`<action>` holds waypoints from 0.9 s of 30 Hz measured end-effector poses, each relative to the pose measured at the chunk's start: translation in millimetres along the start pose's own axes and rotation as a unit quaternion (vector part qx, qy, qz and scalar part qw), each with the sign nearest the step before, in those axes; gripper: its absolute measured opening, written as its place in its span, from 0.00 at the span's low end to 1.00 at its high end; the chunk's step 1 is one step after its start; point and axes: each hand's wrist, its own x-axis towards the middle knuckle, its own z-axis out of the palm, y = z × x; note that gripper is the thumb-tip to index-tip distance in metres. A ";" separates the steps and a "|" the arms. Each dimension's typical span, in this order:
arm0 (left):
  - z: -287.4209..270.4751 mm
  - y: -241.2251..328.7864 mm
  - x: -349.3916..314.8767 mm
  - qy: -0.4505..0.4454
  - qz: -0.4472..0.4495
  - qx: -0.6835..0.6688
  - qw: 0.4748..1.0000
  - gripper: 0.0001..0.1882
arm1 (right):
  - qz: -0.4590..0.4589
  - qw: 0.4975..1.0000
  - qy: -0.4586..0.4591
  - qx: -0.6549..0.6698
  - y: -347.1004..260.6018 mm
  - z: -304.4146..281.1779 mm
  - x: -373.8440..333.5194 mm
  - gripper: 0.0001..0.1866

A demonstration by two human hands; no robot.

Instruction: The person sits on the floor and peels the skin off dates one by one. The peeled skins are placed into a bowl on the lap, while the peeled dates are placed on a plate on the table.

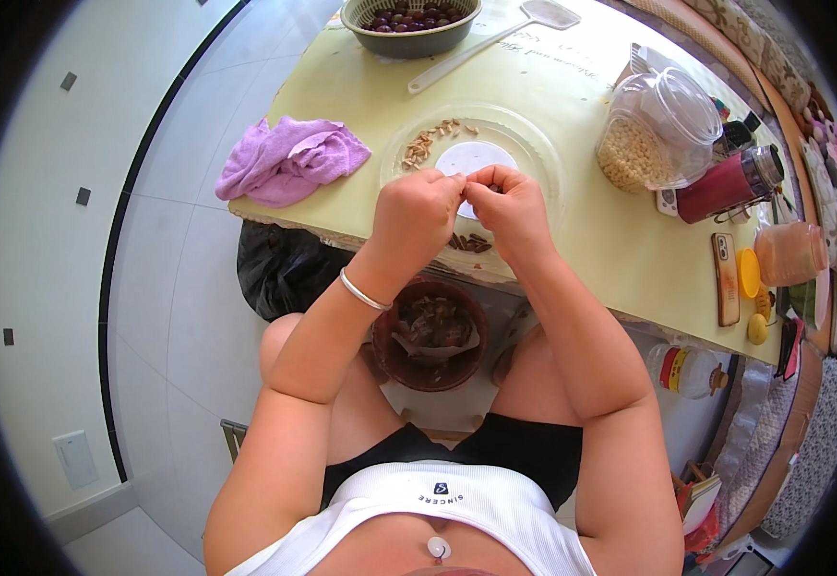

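Note:
My left hand (421, 209) and my right hand (512, 207) meet fingertip to fingertip over a clear round plastic tray (548, 158). Both are closed in a pinch on something small, mostly hidden by the fingers; a dark bit shows at the right fingertips. Beneath them a white disc (476, 156) lies in the tray's middle. Small pale tan pieces (418, 149) are scattered along the tray's far left side. Several dark brown, elongated pieces (470, 243) lie at the near side, just below my hands.
A purple cloth (294, 158) lies left; a colander (409, 38) of dark red round fruit and a white fly swatter (495, 43) lie at the back. Right are a clear tub (634, 144), a maroon bottle (726, 187) and a phone (726, 278). A brown bin (433, 374) stands between my legs.

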 end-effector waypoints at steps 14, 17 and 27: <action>-7.3 -8.1 4.9 -0.038 -0.304 -0.471 0.827 0.10 | 0.045 0.993 -0.066 0.083 -11.3 -6.8 2.1 0.05; -7.4 -14.8 6.6 -0.046 -0.355 -0.537 0.764 0.09 | 0.046 0.992 -0.070 0.094 -12.8 -7.8 1.9 0.05; -2.0 -18.5 8.6 -0.029 -0.294 -0.499 0.815 0.05 | 0.068 0.977 -0.069 0.188 -10.4 -12.1 3.6 0.02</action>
